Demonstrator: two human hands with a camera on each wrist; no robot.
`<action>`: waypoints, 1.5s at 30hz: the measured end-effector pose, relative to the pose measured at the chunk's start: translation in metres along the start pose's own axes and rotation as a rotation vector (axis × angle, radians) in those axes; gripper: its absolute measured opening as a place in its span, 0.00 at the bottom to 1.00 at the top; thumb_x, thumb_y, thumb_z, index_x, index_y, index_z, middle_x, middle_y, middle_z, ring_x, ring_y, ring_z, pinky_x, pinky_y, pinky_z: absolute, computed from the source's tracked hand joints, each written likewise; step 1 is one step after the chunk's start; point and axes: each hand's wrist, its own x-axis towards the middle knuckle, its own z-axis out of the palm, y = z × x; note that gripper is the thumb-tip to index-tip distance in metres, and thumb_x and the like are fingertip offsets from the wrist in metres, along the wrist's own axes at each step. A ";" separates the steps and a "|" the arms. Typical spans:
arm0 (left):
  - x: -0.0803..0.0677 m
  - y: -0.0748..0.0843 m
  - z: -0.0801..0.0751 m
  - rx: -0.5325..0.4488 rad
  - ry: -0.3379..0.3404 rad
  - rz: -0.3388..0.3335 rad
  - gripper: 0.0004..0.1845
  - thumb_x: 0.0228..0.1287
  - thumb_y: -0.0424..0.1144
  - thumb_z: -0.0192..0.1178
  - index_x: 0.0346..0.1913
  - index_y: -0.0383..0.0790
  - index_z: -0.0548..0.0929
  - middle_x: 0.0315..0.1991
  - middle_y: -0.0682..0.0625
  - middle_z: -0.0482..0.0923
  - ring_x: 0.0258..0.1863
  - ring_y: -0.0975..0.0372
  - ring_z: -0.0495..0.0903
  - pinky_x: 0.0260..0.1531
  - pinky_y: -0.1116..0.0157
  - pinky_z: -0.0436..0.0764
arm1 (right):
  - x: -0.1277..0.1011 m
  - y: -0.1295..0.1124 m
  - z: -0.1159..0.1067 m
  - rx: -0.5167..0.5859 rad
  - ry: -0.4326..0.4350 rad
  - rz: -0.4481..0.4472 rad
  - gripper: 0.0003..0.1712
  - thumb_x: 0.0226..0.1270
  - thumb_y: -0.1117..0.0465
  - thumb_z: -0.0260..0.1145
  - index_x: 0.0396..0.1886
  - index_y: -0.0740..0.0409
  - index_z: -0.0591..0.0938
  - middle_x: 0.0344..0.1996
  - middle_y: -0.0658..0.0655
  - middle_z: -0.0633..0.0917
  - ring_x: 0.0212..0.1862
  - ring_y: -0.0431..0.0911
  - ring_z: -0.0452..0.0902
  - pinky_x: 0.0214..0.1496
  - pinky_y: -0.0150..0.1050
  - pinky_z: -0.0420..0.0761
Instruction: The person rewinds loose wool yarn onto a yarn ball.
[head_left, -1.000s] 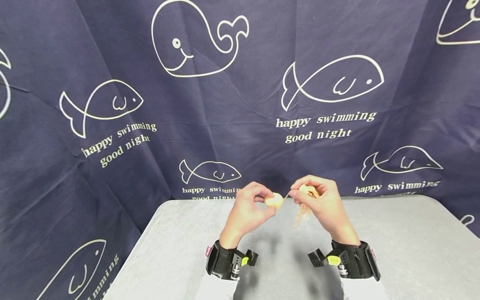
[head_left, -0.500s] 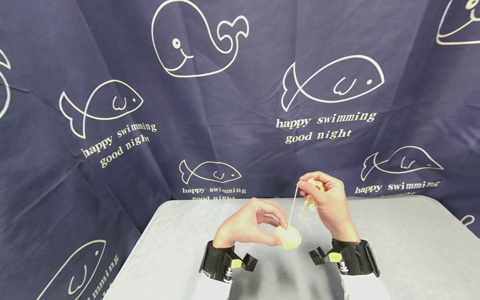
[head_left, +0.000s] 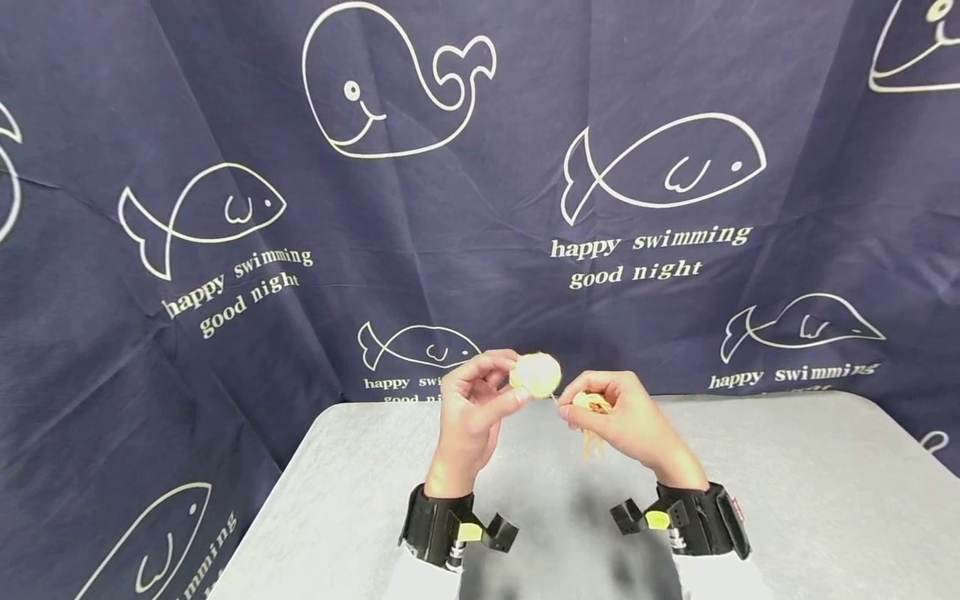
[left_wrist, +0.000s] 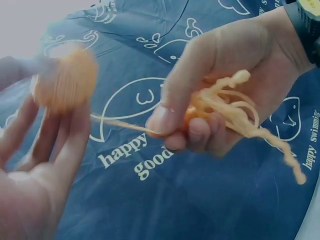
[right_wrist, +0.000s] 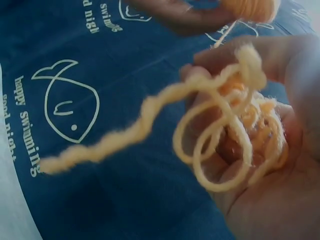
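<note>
My left hand (head_left: 474, 402) pinches a small pale-yellow yarn ball (head_left: 536, 374) between fingertips, raised above the grey table (head_left: 787, 492). In the left wrist view the yarn ball (left_wrist: 65, 79) looks blurred at my left hand's fingertips (left_wrist: 75, 125). A short strand (left_wrist: 120, 125) runs from it to my right hand (head_left: 618, 421), which grips a loose tangle of yarn (head_left: 591, 406) in curled fingers. The right wrist view shows the tangle of yarn (right_wrist: 240, 140) lying in loops on my palm, one loose end (right_wrist: 100, 145) hanging out to the left.
A dark blue backdrop (head_left: 480, 192) printed with white whales and fish hangs behind and to the left of the table. Black wrist straps (head_left: 442, 525) sit on both forearms.
My left hand lifted the yarn ball from low over the table up to beside my right hand. The right hand dropped slightly, and the strand between them is now short.
</note>
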 end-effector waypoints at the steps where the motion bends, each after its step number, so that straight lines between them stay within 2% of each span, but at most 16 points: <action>1: 0.000 -0.001 0.000 0.017 0.051 -0.001 0.17 0.49 0.20 0.70 0.41 0.41 0.88 0.44 0.48 0.84 0.45 0.59 0.84 0.46 0.66 0.85 | 0.000 -0.001 0.001 0.007 -0.022 -0.006 0.05 0.61 0.72 0.71 0.33 0.60 0.86 0.21 0.49 0.80 0.22 0.36 0.71 0.19 0.30 0.73; 3: 0.000 -0.003 0.001 0.078 0.143 -0.009 0.17 0.48 0.19 0.71 0.40 0.39 0.88 0.43 0.47 0.85 0.44 0.59 0.85 0.45 0.66 0.86 | -0.001 -0.003 0.002 0.021 -0.052 -0.017 0.05 0.61 0.73 0.70 0.33 0.60 0.85 0.20 0.48 0.78 0.22 0.34 0.68 0.18 0.29 0.70; 6: -0.001 -0.006 0.003 0.224 0.196 -0.007 0.15 0.47 0.18 0.72 0.39 0.32 0.87 0.42 0.42 0.84 0.44 0.58 0.85 0.44 0.64 0.87 | -0.001 -0.006 0.004 -0.014 -0.047 -0.038 0.05 0.61 0.73 0.71 0.32 0.59 0.85 0.19 0.47 0.77 0.21 0.34 0.67 0.18 0.29 0.69; 11: -0.004 -0.013 0.002 0.558 0.145 0.096 0.13 0.47 0.19 0.73 0.38 0.28 0.86 0.42 0.37 0.80 0.43 0.54 0.83 0.44 0.60 0.88 | -0.002 -0.010 0.006 -0.166 0.034 -0.055 0.10 0.57 0.73 0.72 0.30 0.53 0.87 0.19 0.47 0.79 0.21 0.37 0.71 0.20 0.30 0.73; 13: -0.005 -0.016 0.002 0.661 0.114 0.139 0.13 0.46 0.19 0.72 0.37 0.29 0.86 0.41 0.38 0.80 0.41 0.53 0.83 0.41 0.59 0.88 | -0.003 -0.012 0.006 -0.204 0.068 -0.052 0.11 0.57 0.73 0.72 0.30 0.50 0.87 0.21 0.47 0.81 0.23 0.39 0.73 0.22 0.31 0.75; 15: -0.006 -0.018 0.001 0.742 0.084 0.145 0.13 0.45 0.20 0.72 0.36 0.31 0.86 0.39 0.41 0.81 0.39 0.53 0.83 0.39 0.59 0.89 | -0.003 -0.013 0.005 -0.217 0.099 -0.055 0.12 0.57 0.73 0.73 0.31 0.49 0.87 0.23 0.47 0.82 0.24 0.40 0.74 0.24 0.32 0.76; 20: -0.008 -0.016 -0.001 0.906 0.018 0.003 0.12 0.41 0.24 0.71 0.33 0.35 0.86 0.36 0.48 0.81 0.34 0.60 0.84 0.36 0.65 0.88 | -0.005 -0.015 -0.002 -0.158 0.170 -0.065 0.10 0.58 0.72 0.74 0.32 0.52 0.88 0.22 0.50 0.82 0.22 0.39 0.72 0.20 0.32 0.72; 26: -0.009 -0.013 -0.003 1.017 -0.118 -0.153 0.12 0.38 0.26 0.72 0.30 0.40 0.85 0.32 0.51 0.79 0.29 0.64 0.81 0.34 0.66 0.87 | -0.006 -0.020 -0.009 0.111 0.265 -0.073 0.05 0.60 0.75 0.71 0.34 0.66 0.85 0.22 0.52 0.83 0.25 0.40 0.78 0.24 0.29 0.77; 29: -0.010 -0.010 -0.003 0.972 -0.220 -0.266 0.13 0.39 0.25 0.71 0.30 0.43 0.85 0.32 0.53 0.78 0.30 0.65 0.81 0.35 0.67 0.86 | -0.004 -0.022 -0.009 0.309 0.324 -0.117 0.05 0.61 0.80 0.67 0.34 0.71 0.84 0.22 0.54 0.84 0.25 0.40 0.80 0.25 0.28 0.80; 32: -0.010 -0.007 -0.003 0.807 -0.365 -0.355 0.13 0.42 0.23 0.70 0.32 0.42 0.85 0.33 0.54 0.79 0.33 0.67 0.82 0.39 0.66 0.87 | -0.003 -0.022 -0.008 0.443 0.374 -0.143 0.07 0.62 0.83 0.63 0.34 0.74 0.84 0.23 0.57 0.85 0.24 0.42 0.81 0.26 0.28 0.82; 34: -0.009 -0.005 -0.003 0.648 -0.475 -0.372 0.13 0.44 0.21 0.69 0.34 0.39 0.85 0.35 0.51 0.80 0.36 0.65 0.81 0.43 0.63 0.87 | -0.002 -0.022 -0.009 0.437 0.403 -0.134 0.05 0.62 0.83 0.63 0.34 0.76 0.83 0.24 0.57 0.85 0.25 0.41 0.81 0.25 0.28 0.82; 37: -0.007 0.000 -0.002 0.377 -0.588 -0.361 0.13 0.47 0.19 0.67 0.37 0.32 0.83 0.37 0.43 0.79 0.41 0.60 0.80 0.49 0.54 0.87 | -0.002 -0.020 -0.011 0.295 0.425 -0.091 0.03 0.61 0.80 0.67 0.35 0.76 0.83 0.24 0.55 0.85 0.26 0.41 0.80 0.26 0.29 0.81; 39: -0.006 0.002 -0.001 0.214 -0.605 -0.332 0.13 0.48 0.17 0.67 0.38 0.27 0.82 0.38 0.38 0.77 0.44 0.58 0.78 0.52 0.50 0.85 | -0.002 -0.017 -0.012 0.168 0.414 -0.064 0.05 0.61 0.76 0.70 0.37 0.74 0.84 0.25 0.54 0.84 0.27 0.40 0.79 0.27 0.28 0.80; 41: -0.004 0.004 0.000 0.088 -0.582 -0.294 0.14 0.48 0.16 0.67 0.40 0.23 0.80 0.40 0.38 0.77 0.45 0.57 0.77 0.53 0.50 0.84 | -0.002 -0.014 -0.012 0.057 0.385 -0.043 0.06 0.61 0.73 0.72 0.37 0.71 0.85 0.26 0.52 0.85 0.28 0.40 0.79 0.28 0.28 0.80; 43: -0.003 0.005 0.001 0.000 -0.518 -0.243 0.14 0.48 0.16 0.68 0.40 0.24 0.80 0.42 0.41 0.78 0.47 0.57 0.77 0.53 0.55 0.84 | -0.001 -0.011 -0.012 -0.017 0.342 -0.034 0.05 0.62 0.71 0.73 0.37 0.66 0.86 0.27 0.52 0.85 0.28 0.39 0.79 0.28 0.28 0.79; 45: -0.002 0.005 0.002 -0.056 -0.417 -0.188 0.14 0.49 0.18 0.68 0.40 0.30 0.82 0.43 0.46 0.80 0.46 0.59 0.79 0.51 0.62 0.84 | 0.000 -0.008 -0.009 -0.056 0.287 -0.031 0.04 0.62 0.70 0.73 0.36 0.64 0.87 0.28 0.52 0.85 0.27 0.39 0.78 0.26 0.29 0.79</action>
